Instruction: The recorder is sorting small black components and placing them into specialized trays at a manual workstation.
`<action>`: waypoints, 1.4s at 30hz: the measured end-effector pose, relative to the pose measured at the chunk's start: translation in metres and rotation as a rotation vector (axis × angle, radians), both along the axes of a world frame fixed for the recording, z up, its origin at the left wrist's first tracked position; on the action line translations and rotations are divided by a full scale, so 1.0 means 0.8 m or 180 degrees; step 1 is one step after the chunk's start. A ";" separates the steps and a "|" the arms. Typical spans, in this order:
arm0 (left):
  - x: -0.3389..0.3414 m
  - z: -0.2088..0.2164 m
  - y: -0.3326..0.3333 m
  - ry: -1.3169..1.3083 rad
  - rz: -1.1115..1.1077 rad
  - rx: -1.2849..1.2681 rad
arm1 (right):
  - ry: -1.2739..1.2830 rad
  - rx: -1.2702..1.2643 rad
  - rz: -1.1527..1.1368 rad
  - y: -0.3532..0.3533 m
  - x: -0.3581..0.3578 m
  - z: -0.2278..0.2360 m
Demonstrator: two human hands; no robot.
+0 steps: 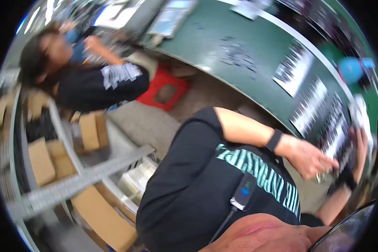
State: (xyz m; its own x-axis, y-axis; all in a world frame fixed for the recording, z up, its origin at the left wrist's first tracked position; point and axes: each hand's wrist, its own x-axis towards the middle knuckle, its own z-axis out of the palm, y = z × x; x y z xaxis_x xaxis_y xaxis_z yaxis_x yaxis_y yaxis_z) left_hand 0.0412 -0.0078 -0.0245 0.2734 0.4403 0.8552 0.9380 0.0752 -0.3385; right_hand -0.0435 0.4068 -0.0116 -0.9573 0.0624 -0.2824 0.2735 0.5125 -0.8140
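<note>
My left hand (306, 158), with a black band on its wrist, is closed, its fingers curled beside the bench edge. Whatever is in its fingers is too small or blurred to make out. Farther right, my right hand (358, 147) is raised with fingers stretched out, touching or close to a white package (360, 112). It also wears a black band. Between the hands and the bench lies a white sheet (332, 140) with rows of small dark parts. Another sheet of dark parts (310, 107) lies beside it. Motion blur hides the fine detail.
The green workbench (206, 38) carries scattered small dark pieces (238, 55), another loaded sheet (294, 69) and a blue bottle-like object (352, 70). A co-worker (92, 84) sits at left near a red stool (166, 88). A metal rack (77, 180) holds cardboard boxes (103, 218).
</note>
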 end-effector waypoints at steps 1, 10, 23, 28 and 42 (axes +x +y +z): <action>0.001 -0.011 0.010 0.0045 0.0115 -0.0090 | 0.0083 -0.0103 -0.0142 -0.074 0.018 0.023; 0.001 -0.023 0.024 -0.0443 0.0216 -0.0669 | 0.0155 0.0088 0.0473 -0.126 -0.017 0.017; -0.039 -0.044 0.059 -0.0721 0.0903 -0.0829 | 0.1110 0.1128 0.1431 -0.109 -0.143 -0.048; -0.039 -0.069 0.068 -0.0591 0.1211 -0.0950 | 0.0833 0.0898 0.1225 -0.096 -0.145 -0.056; -0.036 -0.082 0.059 -0.1053 0.1412 -0.0491 | 0.0752 0.1425 0.1450 -0.103 -0.165 -0.072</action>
State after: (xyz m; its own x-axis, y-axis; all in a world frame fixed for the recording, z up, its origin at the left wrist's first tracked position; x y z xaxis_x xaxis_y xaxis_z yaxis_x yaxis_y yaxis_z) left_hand 0.0125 0.0395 -0.0905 -0.2372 0.5783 0.7806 0.8857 0.4587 -0.0707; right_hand -0.1752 0.3243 -0.0691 -0.9485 -0.2994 -0.1032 -0.2085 0.8357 -0.5081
